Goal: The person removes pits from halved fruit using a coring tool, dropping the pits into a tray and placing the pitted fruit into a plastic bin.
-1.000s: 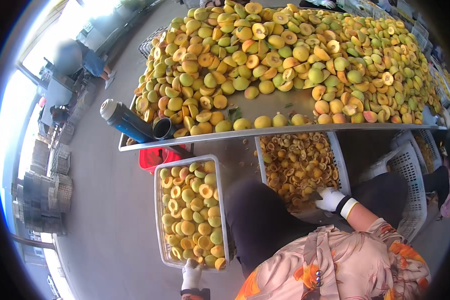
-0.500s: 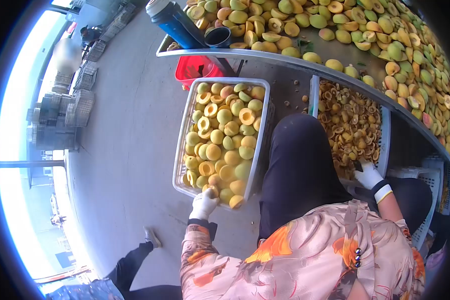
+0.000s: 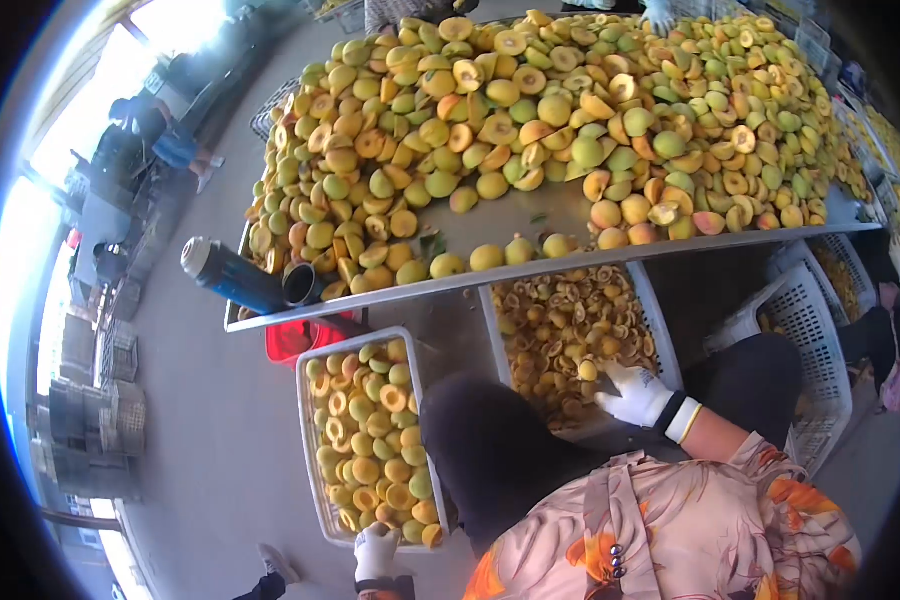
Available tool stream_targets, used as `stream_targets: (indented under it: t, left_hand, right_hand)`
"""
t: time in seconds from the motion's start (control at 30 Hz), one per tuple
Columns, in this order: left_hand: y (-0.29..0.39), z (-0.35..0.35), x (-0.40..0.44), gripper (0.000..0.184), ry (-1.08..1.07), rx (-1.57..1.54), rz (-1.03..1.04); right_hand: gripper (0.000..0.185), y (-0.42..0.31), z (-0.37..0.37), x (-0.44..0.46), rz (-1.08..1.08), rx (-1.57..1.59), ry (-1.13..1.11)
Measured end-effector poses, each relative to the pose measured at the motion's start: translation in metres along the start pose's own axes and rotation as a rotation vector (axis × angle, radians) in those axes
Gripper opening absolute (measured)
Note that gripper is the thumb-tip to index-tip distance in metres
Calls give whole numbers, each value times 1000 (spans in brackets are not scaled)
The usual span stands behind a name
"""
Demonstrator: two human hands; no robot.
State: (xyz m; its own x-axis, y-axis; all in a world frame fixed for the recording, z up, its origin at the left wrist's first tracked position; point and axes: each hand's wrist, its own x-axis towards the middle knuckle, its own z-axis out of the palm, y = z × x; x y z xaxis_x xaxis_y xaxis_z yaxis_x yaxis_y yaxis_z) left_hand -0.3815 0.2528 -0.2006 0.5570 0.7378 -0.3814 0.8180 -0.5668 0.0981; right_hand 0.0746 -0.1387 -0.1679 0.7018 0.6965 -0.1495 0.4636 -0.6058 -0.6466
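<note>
A: In the head view, where is the left hand [image 3: 377,552]?
B: At the bottom, left of centre, gloved, at the near end of a pale crate [image 3: 312,440] filled with fruit halves [image 3: 368,430]. It touches that end; how far its fingers are bent, or whether they grip anything, cannot be told.
A: And the right hand [image 3: 638,396]?
B: Right of centre, gloved, above a second crate [image 3: 656,322] holding brownish scraps [image 3: 560,318]. Thumb and forefinger stand partly open, with a gap between. A small yellow piece [image 3: 588,371] is just beside the fingertips; whether they touch it is unclear.
A: What fills the upper frame?
B: A metal table [image 3: 500,222] heaped with more fruit [image 3: 530,105]. A flask [image 3: 232,277] and a dark cup [image 3: 301,285] stand at its left corner, above a red bucket [image 3: 289,342]. At the top edge, a co-worker's gloved hand [image 3: 658,17] shows over the heap.
</note>
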Motion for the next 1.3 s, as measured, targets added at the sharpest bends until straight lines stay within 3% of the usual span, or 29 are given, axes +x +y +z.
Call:
stream_targets:
  t: [0.03, 0.1, 0.13, 0.2, 0.23, 0.3, 0.4, 0.47, 0.5, 0.6, 0.63, 0.67, 0.73, 0.83, 0.93, 0.97, 1.0, 1.13, 1.17, 1.23, 1.3]
  left_hand:
    - [23, -18, 14, 34, 12, -42, -5]
    - [96, -73, 46, 29, 139, -171, 67]
    - [131, -96, 60, 23, 277, -198, 217]
    - [193, -134, 97, 16, 342, -392, 338]
    - [220, -147, 120, 11, 423, -385, 494]
    - [304, -188, 138, 15, 452, -488, 705]
    - [398, -206, 183, 40, 413, -352, 851]
    - [438, -195, 221, 47, 391, -130, 949]
    - [456, -190, 226, 49, 361, -1, 962]
    - [497, -189, 242, 57, 108, 257, 874]
    - [503, -188, 244, 60, 0, 324, 820]
    - [504, -186, 244, 60, 36, 296, 843]
    - [496, -183, 243, 61, 117, 232, 875]
    - [480, -189, 238, 60, 27, -294, 740]
    - [458, -202, 190, 58, -317, -1148, 740]
    - [449, -198, 179, 56, -509, -1389, 719]
    - [438, -191, 172, 59, -673, -1548, 725]
    - [425, -173, 93, 67, -908, -1995, 663]
    - [424, -169, 74, 67, -607, -1779, 713]
    - [418, -159, 45, 63, -344, -1564, 752]
    - [412, -148, 25, 62, -218, -1478, 766]
  right_hand:
    - [47, -12, -11, -1, -24, 55, 65]
    - [39, 13, -12, 2, 179, -238, -268]
    - [37, 34, -5, 1, 249, -405, -472]
    - [36, 30, -10, -3, 280, -232, -356]
    - [34, 22, -17, 1, 289, -176, -305]
    - [34, 11, -28, 5, 267, -93, -200]
    - [41, 2, -37, 7, 132, 47, 29]
    - [47, -15, -48, 1, -2, 218, 262]
    - [59, -15, -53, 0, -19, 218, 245]
    - [60, 0, -55, -8, 313, -223, -344]
    - [61, 26, -30, -18, 373, -347, -549]
    - [58, 51, -11, -30, 232, -507, -734]
    - [53, 38, -27, -24, 267, -365, -702]
    - [45, 19, -50, -20, 454, -171, -337]
    - [41, 2, -66, -17, 182, 99, 75]
    - [40, -11, -74, -13, 117, 187, 105]
    - [40, -37, -87, -9, 51, 274, 130]
    - [32, -104, -103, 1, -255, 290, 228]
    - [34, -111, -97, 3, -281, 292, 227]
    - [35, -126, -89, 4, -311, 275, 203]
    - [35, -137, -78, 1, -368, 228, 237]
